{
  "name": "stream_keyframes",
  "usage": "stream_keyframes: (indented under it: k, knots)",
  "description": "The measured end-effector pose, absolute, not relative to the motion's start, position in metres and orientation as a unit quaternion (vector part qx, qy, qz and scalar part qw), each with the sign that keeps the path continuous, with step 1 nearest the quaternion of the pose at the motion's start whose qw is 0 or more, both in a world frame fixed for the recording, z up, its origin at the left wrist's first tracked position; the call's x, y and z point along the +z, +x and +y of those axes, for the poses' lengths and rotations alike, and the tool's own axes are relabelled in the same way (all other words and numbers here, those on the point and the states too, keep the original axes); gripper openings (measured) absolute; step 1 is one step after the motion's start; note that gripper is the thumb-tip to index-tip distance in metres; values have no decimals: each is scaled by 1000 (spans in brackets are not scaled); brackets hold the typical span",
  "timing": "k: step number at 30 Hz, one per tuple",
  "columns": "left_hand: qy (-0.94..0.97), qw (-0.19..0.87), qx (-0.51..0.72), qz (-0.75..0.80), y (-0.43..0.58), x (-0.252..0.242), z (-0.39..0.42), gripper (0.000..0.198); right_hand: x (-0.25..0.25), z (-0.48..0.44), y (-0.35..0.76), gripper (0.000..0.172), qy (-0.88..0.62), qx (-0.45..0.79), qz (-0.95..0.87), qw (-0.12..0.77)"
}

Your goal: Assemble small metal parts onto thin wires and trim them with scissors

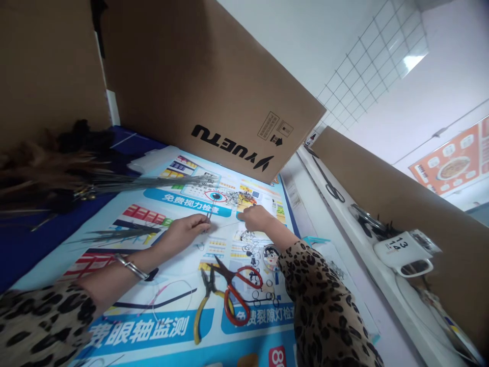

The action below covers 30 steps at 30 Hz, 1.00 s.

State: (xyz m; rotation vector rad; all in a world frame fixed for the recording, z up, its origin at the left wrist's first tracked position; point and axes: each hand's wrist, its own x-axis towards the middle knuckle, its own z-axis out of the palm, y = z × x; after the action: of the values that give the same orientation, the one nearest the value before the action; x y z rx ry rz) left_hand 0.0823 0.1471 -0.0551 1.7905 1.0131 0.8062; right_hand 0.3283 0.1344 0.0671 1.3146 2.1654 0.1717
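Above the poster-covered tabletop (pixel 153 326), the left hand (pixel 186 230) and right hand (pixel 255 217) each pinch the thin wire (pixel 226 224) stretched between them, fingers clenched on it. One pair of pliers (pixel 205 300) and one pair of red scissors (pixel 239 291) lie nearer. Behind stands a cardboard box (pixel 198 76) printed "YUETU"; a mug (pixel 401 250) reads "13 14".

Both arms wear leopard-print sleeves (pixel 324 300), tan with black spots, and a silver bangle (pixel 132 266) circles the left wrist.

Fine metal wire (pixel 224 225), glossy paper poster (pixel 126 334)
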Motion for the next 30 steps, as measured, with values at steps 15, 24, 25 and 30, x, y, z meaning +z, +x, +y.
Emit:
stream_keyframes:
  k: [15, 24, 25, 30]
  knots:
    - [737, 462, 350, 346, 82, -54, 147, 31, 148, 100, 268, 21, 481, -4, 870, 110]
    - [740, 484, 354, 305, 82, -53, 146, 28, 133, 107, 254, 17, 517, -8, 854, 57]
    - [738, 485, 358, 303, 82, -53, 146, 27, 134, 107, 255, 16, 515, -13, 855, 54]
    - [737, 492, 359, 295, 83, -57, 147, 29, 136, 109, 261, 16, 535, -17, 844, 28]
